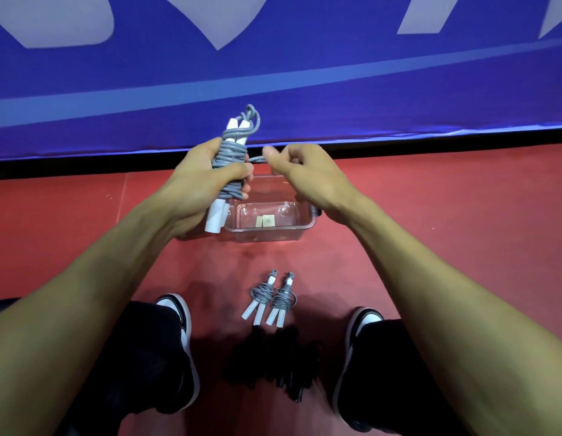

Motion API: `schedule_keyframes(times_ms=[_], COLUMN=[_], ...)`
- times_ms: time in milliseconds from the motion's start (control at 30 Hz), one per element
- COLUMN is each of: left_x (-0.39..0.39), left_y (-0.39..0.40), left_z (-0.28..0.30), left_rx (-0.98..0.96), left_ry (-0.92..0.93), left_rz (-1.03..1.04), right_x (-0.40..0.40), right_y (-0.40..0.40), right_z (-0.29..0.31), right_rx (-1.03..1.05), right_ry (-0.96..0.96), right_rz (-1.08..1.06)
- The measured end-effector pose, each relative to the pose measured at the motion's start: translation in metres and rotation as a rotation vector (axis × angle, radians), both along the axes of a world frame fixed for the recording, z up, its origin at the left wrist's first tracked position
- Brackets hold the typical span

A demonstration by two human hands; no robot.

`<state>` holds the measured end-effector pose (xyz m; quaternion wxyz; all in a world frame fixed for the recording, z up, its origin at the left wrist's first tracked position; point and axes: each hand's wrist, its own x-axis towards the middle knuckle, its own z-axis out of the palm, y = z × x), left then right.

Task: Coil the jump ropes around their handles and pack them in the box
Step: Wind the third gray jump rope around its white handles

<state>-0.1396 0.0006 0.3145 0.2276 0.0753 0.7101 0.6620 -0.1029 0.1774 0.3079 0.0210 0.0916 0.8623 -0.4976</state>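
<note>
My left hand (207, 180) grips a grey jump rope (231, 152) coiled round its two white handles, held upright above the floor. My right hand (300, 169) pinches the free end of that rope, which runs taut between the two hands. Below them a clear plastic box (267, 232) sits on the red floor, holding only two small labels. Two more grey ropes (270, 298), coiled on white handles, lie side by side on the floor nearer me. A heap of black jump ropes (273, 363) lies between my feet.
A blue banner (273, 73) with pale lettering stands upright just behind the box. My two black-and-white shoes (179, 313) rest on the red floor either side of the rope piles. Open red floor stretches left and right of the box.
</note>
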Motion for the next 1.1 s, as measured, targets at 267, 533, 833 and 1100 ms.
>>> schedule_keyframes(times_ms=[267, 533, 833, 1100], left_x=[0.0, 0.007, 0.01, 0.009], left_y=[0.001, 0.002, 0.004, 0.004], left_z=[0.005, -0.001, -0.003, -0.001], left_rx=[0.239, -0.086, -0.094, 0.084], left_ry=[-0.209, 0.003, -0.005, -0.097], left_rz=[-0.071, -0.144, -0.106, -0.18], right_x=[-0.001, 0.002, 0.005, 0.007], right_y=[0.002, 0.005, -0.004, -0.003], right_z=[-0.002, -0.001, 0.005, 0.008], right_rx=[-0.012, 0.057, -0.114, -0.009], right_ry=[0.147, 0.03, -0.081, -0.137], right_rz=[-0.026, 0.07, 0.185, 0.178])
